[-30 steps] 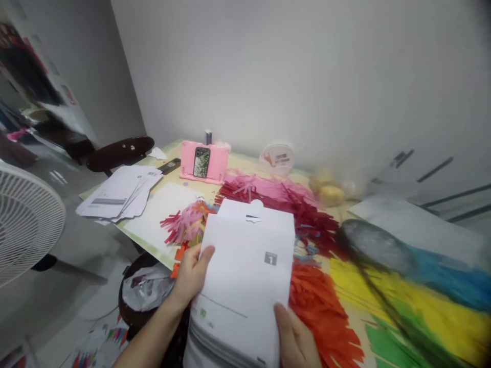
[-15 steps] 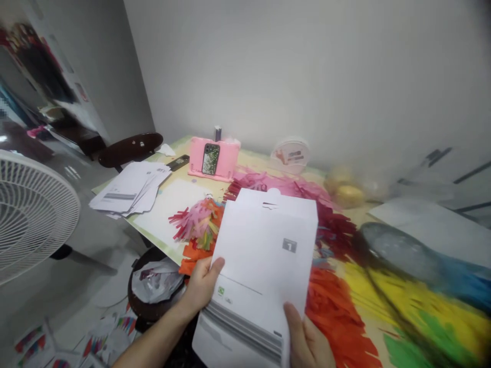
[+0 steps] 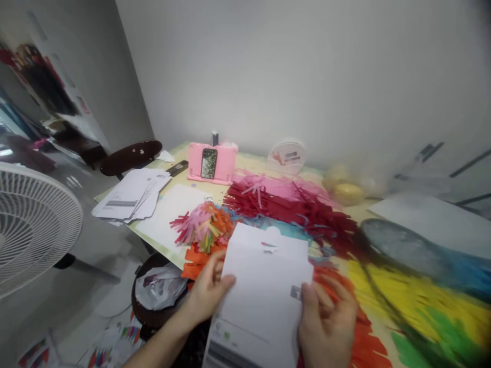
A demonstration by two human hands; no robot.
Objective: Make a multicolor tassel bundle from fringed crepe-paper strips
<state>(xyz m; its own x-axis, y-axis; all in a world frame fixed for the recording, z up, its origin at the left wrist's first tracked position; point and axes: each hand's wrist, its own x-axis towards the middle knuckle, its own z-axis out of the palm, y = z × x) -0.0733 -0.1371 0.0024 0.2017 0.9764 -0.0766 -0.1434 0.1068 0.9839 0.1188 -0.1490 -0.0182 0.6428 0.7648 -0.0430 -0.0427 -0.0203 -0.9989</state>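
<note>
Between my two hands is a flat white cardboard package (image 3: 261, 291) with a hang hole in its top flap, a small grey square marked "1" and a dark band low down. My left hand (image 3: 210, 291) grips its left edge, thumb on the front face. On the right edge, my right hand (image 3: 326, 317) pinches it, its thumb beside the grey square. Behind the package lie fringed crepe paper strips in dark red (image 3: 284, 202), orange (image 3: 364, 317) and blue. A multicoloured fringed paper bundle (image 3: 203, 225) rests just left of the package.
A pink tablet case (image 3: 226, 161) with a phone (image 3: 209, 163) stands at the back. Stacked white sheets (image 3: 126, 197) lie on the table's left corner. Yellow paper (image 3: 406, 286) is at right. A white fan (image 3: 34, 230) and a stool with a plastic bag (image 3: 161, 289) stand left.
The package has moved lower and toward me, uncovering more dark red and blue paper. My right hand has shifted up along its right edge; my left hand still holds the left edge.
</note>
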